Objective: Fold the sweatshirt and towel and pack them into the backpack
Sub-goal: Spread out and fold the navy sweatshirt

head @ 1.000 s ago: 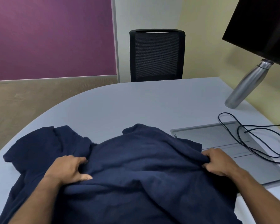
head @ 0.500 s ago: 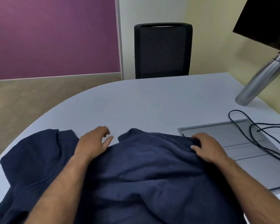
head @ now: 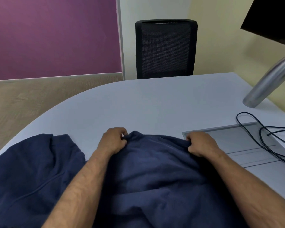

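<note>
Across the lower frame: navy sweatshirt (head: 155, 175) spread unfolded on the grey table (head: 138, 104)
Left hand (head: 113, 142) and right hand (head: 200, 144) each pinch its far edge; folding barely begun, towel and backpack not visible

You had nothing to read here: no text, label, brand or number showed on the sweatshirt (head: 155, 175), the bottle (head: 268, 81), the chair (head: 166, 48) or the table (head: 155, 102).

Left hand (head: 113, 142) and right hand (head: 200, 143) pinch the far edge of a navy sweatshirt (head: 155, 170). It lies rumpled on the desk (head: 146, 104). A bottle (head: 268, 79) stands far right.
</note>
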`<state>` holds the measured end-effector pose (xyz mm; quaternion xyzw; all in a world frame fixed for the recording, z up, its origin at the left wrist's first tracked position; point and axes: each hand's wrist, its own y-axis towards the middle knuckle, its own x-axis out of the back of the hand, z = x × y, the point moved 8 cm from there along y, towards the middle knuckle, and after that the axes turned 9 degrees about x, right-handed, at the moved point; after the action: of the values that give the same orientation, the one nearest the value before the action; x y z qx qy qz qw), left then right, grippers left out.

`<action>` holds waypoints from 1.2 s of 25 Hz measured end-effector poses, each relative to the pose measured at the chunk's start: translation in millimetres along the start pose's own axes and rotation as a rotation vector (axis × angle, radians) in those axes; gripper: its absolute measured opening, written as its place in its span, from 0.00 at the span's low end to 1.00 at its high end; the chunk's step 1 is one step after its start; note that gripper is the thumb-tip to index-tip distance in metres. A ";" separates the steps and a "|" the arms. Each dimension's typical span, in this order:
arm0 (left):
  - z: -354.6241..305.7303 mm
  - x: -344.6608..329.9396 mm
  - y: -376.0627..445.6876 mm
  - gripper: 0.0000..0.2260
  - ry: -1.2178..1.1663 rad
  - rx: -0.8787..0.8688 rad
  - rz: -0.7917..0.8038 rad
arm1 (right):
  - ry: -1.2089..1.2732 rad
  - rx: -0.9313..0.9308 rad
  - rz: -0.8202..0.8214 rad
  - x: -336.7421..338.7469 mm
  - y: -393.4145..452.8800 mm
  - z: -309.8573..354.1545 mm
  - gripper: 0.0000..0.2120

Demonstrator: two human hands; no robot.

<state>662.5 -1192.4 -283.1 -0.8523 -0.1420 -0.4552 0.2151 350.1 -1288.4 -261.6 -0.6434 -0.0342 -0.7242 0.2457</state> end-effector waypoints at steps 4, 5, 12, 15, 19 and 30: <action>-38.3 100.6 -21.1 0.06 -0.095 -0.303 -0.647 | 0.360 -0.044 -0.586 106.1 22.2 7.5 0.13; -45.4 118.2 -23.2 0.06 -0.090 -0.347 -0.742 | 0.517 -0.025 -0.629 123.5 30.5 9.1 0.17; -45.7 51.4 -2.1 0.26 0.423 -0.516 -0.413 | 0.482 0.130 -0.331 57.2 27.7 16.9 0.31; -32.1 -3.3 -16.0 0.29 0.552 -0.602 -0.066 | 0.238 0.030 -0.094 4.1 3.5 -20.0 0.23; -5.3 -41.6 -18.9 0.45 0.731 -0.427 0.224 | 0.037 -0.083 0.336 -21.3 -17.3 -65.4 0.19; -5.4 -18.0 17.7 0.43 0.812 0.046 -0.232 | -0.339 0.027 -0.650 56.6 26.1 -33.8 0.28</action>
<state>656.6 -1211.2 -299.7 -0.5772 -0.1509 -0.7718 0.2198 326.7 -1341.3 -220.6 -0.7066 -0.2866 -0.6470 0.0020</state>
